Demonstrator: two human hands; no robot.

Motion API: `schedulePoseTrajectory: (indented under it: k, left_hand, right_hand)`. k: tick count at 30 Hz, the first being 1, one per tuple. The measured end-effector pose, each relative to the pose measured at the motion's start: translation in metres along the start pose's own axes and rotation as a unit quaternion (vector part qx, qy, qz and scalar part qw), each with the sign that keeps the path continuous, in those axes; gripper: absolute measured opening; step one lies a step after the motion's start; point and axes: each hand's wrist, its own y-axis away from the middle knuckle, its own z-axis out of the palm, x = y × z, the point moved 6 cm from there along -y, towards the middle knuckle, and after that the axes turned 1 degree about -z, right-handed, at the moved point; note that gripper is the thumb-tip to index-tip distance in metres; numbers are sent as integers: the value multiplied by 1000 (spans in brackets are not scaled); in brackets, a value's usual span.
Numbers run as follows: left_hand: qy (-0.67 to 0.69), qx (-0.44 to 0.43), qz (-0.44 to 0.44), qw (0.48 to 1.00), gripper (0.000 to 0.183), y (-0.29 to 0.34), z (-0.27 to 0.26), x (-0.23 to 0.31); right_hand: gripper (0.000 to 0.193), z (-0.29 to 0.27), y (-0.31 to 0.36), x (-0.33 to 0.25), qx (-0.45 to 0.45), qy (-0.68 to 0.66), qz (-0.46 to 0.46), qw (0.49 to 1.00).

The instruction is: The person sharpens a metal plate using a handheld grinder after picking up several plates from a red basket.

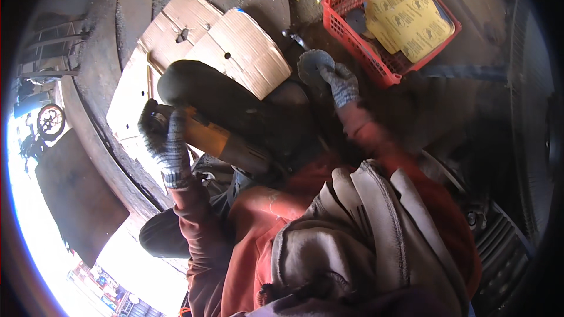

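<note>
In its striped knit glove, my left hand (166, 144) is closed around the head end of an orange and dark angle grinder (207, 135). The grinder's body slants down toward my lap, beside my raised knee. My right hand (343, 86), gloved too, pinches the edge of a round grey disc (313, 66) to the right of that knee. The disc is apart from the grinder. Whether anything is fitted on the grinder's spindle is hidden by my left hand.
Flattened cardboard (197, 41) lies beyond my knee. A red plastic basket (390, 78) at the far right holds yellow printed sheets (405, 20) and dark round pieces. A dark flat panel (79, 196) is at the left, near a wheel (51, 122). Ribbed metal (499, 240) lies at the lower right.
</note>
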Motion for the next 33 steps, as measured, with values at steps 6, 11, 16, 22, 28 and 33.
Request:
schedulePoseTrajectory:
  k: [6,11,16,22,28,33]
  left_hand:
    - [39,-31,8,999,58,-2,1,8]
    - [-151,-97,124,976,57,-8,25,50]
    - [-178,-82,201,960,58,-9,14,61]
    - [-94,-112,198,969,63,-10,17,48]
    - [146,-43,74,985,46,-2,7,33]
    - [105,-25,38,993,32,-6,-4,18]
  right_hand:
    - [22,79,109,-184,-55,168,-577,797]
    - [15,128,147,-226,-224,246,-624,707]
    - [22,162,158,-234,-289,228,-619,694]
    - [31,183,158,-200,-252,211,-642,693]
    - [17,194,172,-226,-257,189,-667,673]
    - [27,210,157,-197,-418,66,-314,850]
